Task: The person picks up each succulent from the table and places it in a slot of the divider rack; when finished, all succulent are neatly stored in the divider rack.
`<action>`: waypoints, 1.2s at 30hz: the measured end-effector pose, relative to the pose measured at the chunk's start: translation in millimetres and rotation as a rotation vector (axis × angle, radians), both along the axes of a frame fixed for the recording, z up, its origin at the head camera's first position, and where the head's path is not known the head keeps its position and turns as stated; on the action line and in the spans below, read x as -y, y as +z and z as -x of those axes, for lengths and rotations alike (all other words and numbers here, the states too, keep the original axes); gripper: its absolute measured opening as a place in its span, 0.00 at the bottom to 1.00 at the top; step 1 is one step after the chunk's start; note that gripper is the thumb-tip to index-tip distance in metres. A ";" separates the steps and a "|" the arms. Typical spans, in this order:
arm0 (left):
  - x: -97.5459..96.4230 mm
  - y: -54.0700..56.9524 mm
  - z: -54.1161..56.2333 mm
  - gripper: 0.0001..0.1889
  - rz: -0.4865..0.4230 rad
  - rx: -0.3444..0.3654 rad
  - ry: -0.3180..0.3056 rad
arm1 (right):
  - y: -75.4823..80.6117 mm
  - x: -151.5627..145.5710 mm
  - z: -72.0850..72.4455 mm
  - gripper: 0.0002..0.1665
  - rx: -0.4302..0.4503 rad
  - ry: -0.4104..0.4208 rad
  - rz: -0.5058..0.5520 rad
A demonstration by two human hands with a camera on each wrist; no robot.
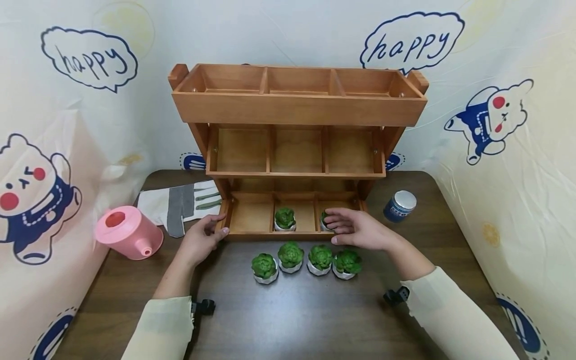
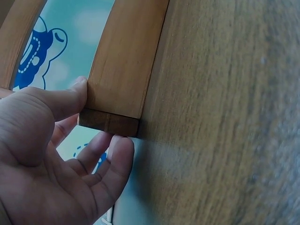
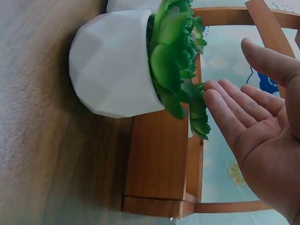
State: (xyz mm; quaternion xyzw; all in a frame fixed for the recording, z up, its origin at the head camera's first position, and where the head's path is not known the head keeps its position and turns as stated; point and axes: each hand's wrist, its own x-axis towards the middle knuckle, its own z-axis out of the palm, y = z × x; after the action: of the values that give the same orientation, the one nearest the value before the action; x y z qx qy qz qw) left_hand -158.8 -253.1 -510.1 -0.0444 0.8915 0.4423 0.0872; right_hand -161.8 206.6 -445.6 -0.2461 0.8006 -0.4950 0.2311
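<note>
A three-tier wooden shelf stands at the back of the table. My left hand grips its bottom left corner; in the left wrist view the thumb and fingers lie about the wooden corner. My right hand is at the bottom tier's right compartment with fingers extended and thumb apart, holding nothing. Partly behind it sits a potted succulent. Another small succulent stands in the middle compartment. Several more succulents in white faceted pots stand before the shelf; one pot looms in the right wrist view.
A pink watering can stands left of the shelf, beside grey-and-white gloves. On the right is a blue jar with a white lid. A printed cloth hangs behind and around the table.
</note>
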 end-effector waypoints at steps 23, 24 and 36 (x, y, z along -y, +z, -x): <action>0.3 -0.1 0.3 0.25 -0.001 0.001 0.004 | -26.4 -28.6 -42.6 0.42 -0.125 -0.020 -0.090; 0.0 0.1 0.3 0.25 -0.003 0.000 0.004 | -27.8 -29.9 -44.2 0.43 -0.127 -0.023 -0.092; -1.4 -0.3 1.0 0.26 -0.006 0.009 0.005 | -39.9 -37.2 -59.1 0.52 -0.075 -0.067 -0.153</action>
State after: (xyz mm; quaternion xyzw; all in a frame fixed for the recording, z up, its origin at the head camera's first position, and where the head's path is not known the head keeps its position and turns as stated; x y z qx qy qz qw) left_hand -159.8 -251.7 -510.4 -0.0485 0.8896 0.4451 0.0901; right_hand -102.7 243.8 -485.5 -0.2192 0.8520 -0.4304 0.2022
